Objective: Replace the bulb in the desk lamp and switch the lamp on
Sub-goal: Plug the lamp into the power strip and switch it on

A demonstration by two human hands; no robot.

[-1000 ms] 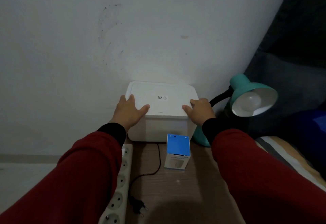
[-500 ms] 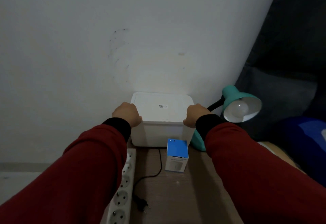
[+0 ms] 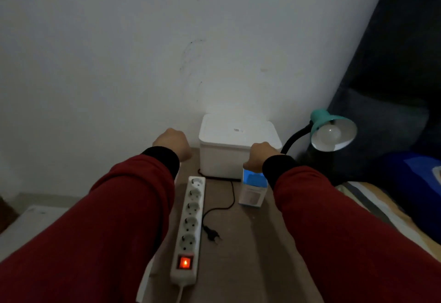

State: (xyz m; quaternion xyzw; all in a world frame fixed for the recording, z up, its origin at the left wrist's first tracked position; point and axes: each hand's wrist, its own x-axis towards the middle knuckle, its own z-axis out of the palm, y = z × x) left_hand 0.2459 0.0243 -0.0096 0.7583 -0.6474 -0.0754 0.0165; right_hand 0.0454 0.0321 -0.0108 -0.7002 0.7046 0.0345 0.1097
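**Bedside surface: bulb change not begun**

At rear right, desk lamp [image 3: 333,133], old bulb [image 3: 330,133] fitted, shade facing viewer; right hand [image 3: 259,157], fingers curled, empty, nearer, above bulb box [image 3: 253,189]; left hand [image 3: 173,143] curled, empty, farther; plug [image 3: 212,233] unplugged beside power strip [image 3: 189,226].

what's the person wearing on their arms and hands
Both arms are in loose dark red sleeves, each ending at the wrist in a snug black cuff. The left hand and right hand are bare: no gloves, and no rings or watch can be seen from this view.
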